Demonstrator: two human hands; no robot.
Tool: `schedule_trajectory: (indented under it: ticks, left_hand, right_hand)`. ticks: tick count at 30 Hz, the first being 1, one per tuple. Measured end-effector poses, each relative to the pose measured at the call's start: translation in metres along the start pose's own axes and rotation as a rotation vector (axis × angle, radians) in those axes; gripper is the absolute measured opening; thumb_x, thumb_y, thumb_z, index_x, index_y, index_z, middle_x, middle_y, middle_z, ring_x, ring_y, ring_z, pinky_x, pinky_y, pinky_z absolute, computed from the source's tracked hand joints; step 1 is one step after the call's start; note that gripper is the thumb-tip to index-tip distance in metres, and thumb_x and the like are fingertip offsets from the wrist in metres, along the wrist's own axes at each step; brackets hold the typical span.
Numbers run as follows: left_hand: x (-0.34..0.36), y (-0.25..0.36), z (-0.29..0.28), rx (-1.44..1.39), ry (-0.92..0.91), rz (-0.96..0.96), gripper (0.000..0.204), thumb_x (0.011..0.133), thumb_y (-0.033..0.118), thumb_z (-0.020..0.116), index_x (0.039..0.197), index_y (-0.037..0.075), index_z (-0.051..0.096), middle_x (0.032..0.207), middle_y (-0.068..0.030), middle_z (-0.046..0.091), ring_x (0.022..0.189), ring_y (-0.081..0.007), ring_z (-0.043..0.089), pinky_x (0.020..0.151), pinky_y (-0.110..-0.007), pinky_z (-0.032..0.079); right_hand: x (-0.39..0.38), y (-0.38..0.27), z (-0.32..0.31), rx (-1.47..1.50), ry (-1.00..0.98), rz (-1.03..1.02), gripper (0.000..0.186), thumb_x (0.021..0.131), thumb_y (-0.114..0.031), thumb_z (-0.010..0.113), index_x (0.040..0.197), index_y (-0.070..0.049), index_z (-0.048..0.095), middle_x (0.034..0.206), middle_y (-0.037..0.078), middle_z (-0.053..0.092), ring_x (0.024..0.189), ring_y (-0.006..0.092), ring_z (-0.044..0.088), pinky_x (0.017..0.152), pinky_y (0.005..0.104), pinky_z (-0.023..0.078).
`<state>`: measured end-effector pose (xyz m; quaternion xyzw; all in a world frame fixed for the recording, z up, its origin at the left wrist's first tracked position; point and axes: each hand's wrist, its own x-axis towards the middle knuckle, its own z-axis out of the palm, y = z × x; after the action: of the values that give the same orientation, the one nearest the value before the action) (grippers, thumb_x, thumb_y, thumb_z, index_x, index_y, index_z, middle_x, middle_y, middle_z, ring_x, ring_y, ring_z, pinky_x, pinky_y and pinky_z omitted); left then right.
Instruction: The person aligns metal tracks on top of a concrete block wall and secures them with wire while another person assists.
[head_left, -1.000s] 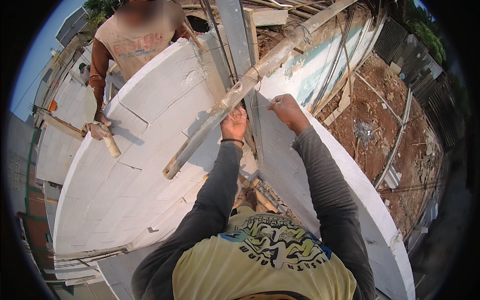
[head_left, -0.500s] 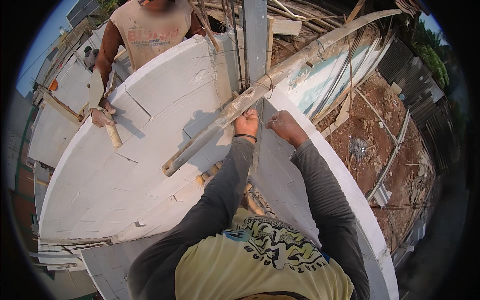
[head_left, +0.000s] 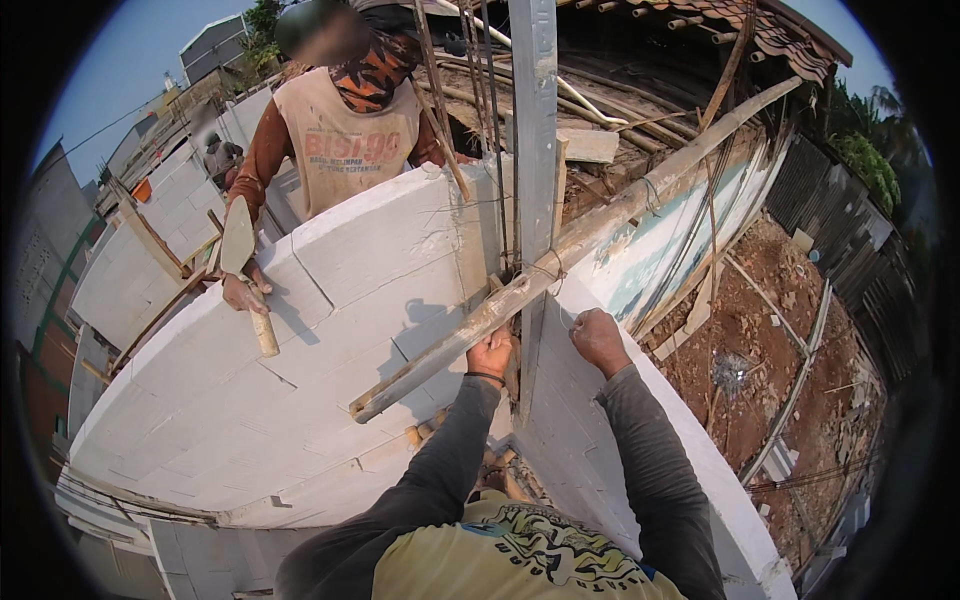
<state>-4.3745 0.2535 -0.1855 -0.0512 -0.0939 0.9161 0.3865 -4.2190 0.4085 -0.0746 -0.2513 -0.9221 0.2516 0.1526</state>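
Note:
A long weathered wooden pole (head_left: pixel 600 235) slants across the corner of two white block walls, in front of an upright grey metal post (head_left: pixel 535 120). Thin tie wire (head_left: pixel 549 266) loops round the pole where it crosses the post. Just beneath the pole, beside the post, my left hand (head_left: pixel 490 354) is closed; what its fingers hold is hidden. My right hand (head_left: pixel 600 341) makes a fist to the right of the post, over the right-hand wall (head_left: pixel 665 395). A faint strand of wire seems to run from it toward the post.
Across the left wall (head_left: pixel 330 300), a co-worker (head_left: pixel 345 150) holds a trowel (head_left: pixel 239 240) by its wooden handle. Thin steel bars (head_left: pixel 492 110) rise beside the post. Beyond the right wall lies reddish ground (head_left: pixel 820 340) with debris, well below. A tiled roof edge is at top right.
The view has tilted up, showing more of the co-worker and roof. My right hand has moved slightly farther from the left hand and the post; both stay closed.

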Motion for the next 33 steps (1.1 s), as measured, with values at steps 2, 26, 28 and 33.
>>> schedule_trajectory:
  ticks: [2, 26, 28, 33]
  left_hand:
    - [-0.002, 0.008, 0.012, 0.079, 0.036, -0.22, 0.01, 0.096, 0.014, 0.052, 0.093, 0.004, 0.054, 0.071, -0.0012, 0.047, 0.051, -0.0106, 0.038, 0.043, -0.025, 0.031]
    - [-0.006, 0.036, -0.061, 1.277, 0.304, 0.196, 0.04, 0.087, 0.033, 0.069, 0.118, 0.009, 0.058, 0.096, -0.0051, 0.063, 0.09, -0.0197, 0.063, 0.088, -0.038, 0.046]
    - [-0.001, 0.037, -0.065, 1.302, 0.277, 0.186, 0.04, 0.088, 0.032, 0.069, 0.118, 0.008, 0.058, 0.102, -0.0057, 0.063, 0.094, -0.02, 0.061, 0.088, -0.037, 0.046]
    - [0.02, 0.04, -0.084, 1.706, 0.319, 0.444, 0.04, 0.088, 0.028, 0.066, 0.118, 0.003, 0.057, 0.114, -0.0138, 0.059, 0.105, -0.0278, 0.056, 0.092, -0.041, 0.044]
  right_hand:
    - [0.003, 0.003, 0.005, -0.097, 0.044, -0.009, 0.02, 0.075, -0.015, 0.063, 0.077, 0.004, 0.069, 0.077, 0.028, 0.065, 0.075, 0.0411, 0.066, 0.072, 0.0449, 0.052]
    - [0.042, -0.004, -0.04, 0.588, 0.206, 0.243, 0.023, 0.086, -0.013, 0.06, 0.091, 0.007, 0.068, 0.071, 0.009, 0.062, 0.059, 0.0151, 0.053, 0.055, 0.0301, 0.043]
    - [0.04, -0.009, -0.043, 0.672, 0.241, 0.279, 0.021, 0.086, -0.013, 0.059, 0.092, 0.007, 0.067, 0.064, 0.003, 0.054, 0.049, 0.0099, 0.044, 0.045, 0.0265, 0.036]
    - [0.037, -0.018, -0.066, 1.011, 0.459, 0.283, 0.018, 0.084, -0.01, 0.062, 0.089, 0.006, 0.067, 0.053, -0.003, 0.044, 0.041, 0.0069, 0.03, 0.038, 0.0283, 0.022]
